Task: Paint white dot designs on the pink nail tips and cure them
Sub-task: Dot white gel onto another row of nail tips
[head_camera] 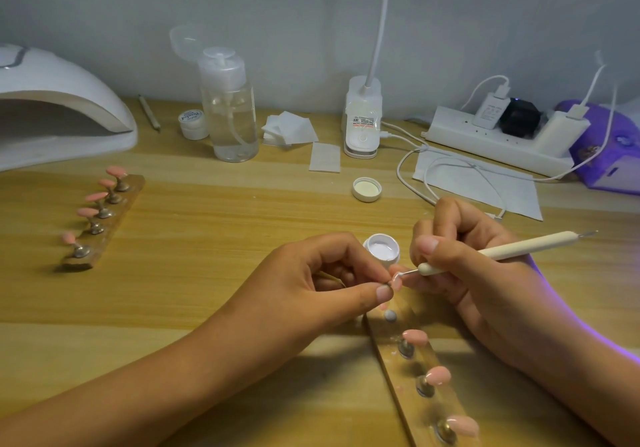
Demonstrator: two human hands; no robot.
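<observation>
My left hand (322, 282) pinches the small stand of a pink nail tip (397, 281), held just above the near wooden holder strip (420, 374). My right hand (464, 256) grips a cream dotting pen (498, 250); its metal point touches that nail tip. Three more pink nail tips (438, 374) stand on the near strip. An open jar of white gel (382, 250) sits right behind my fingers. A second wooden strip (104, 219) with several pink tips lies at the left. The white curing lamp (59, 107) stands at the far left.
The jar's white lid (367, 189) lies mid-table. Behind it stand a clear pump bottle (230, 110), a small white pot (193, 123), cotton pads (291, 129) and a desk lamp base (363, 120). A power strip (502, 134), cables, paper and a purple pack (609, 148) fill the right.
</observation>
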